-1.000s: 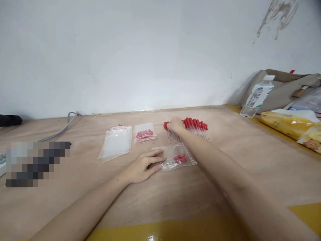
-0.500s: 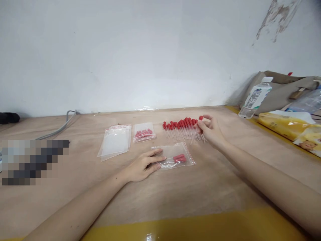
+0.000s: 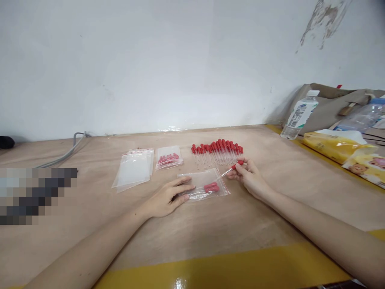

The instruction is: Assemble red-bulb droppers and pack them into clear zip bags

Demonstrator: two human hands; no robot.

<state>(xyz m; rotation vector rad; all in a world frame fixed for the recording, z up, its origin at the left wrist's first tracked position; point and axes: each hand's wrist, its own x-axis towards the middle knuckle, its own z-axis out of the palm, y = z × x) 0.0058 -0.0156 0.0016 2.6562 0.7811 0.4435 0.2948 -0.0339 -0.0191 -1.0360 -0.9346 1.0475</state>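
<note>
My left hand lies flat with fingers stretched out on the left end of a clear zip bag that holds a few red-bulbed droppers. My right hand pinches one red-bulbed glass dropper by its bulb, its tip pointing at the bag's right edge. Just behind lies a row of several red-bulbed droppers on the wooden table.
A filled zip bag of droppers and a stack of empty zip bags lie to the left. A grey cable runs at far left. At right stand a water bottle, a tan bag and yellow packs.
My right hand left the dropper row with one dropper, swung right, then came down toward the right edge of the bag. My left hand stayed on the bag.
</note>
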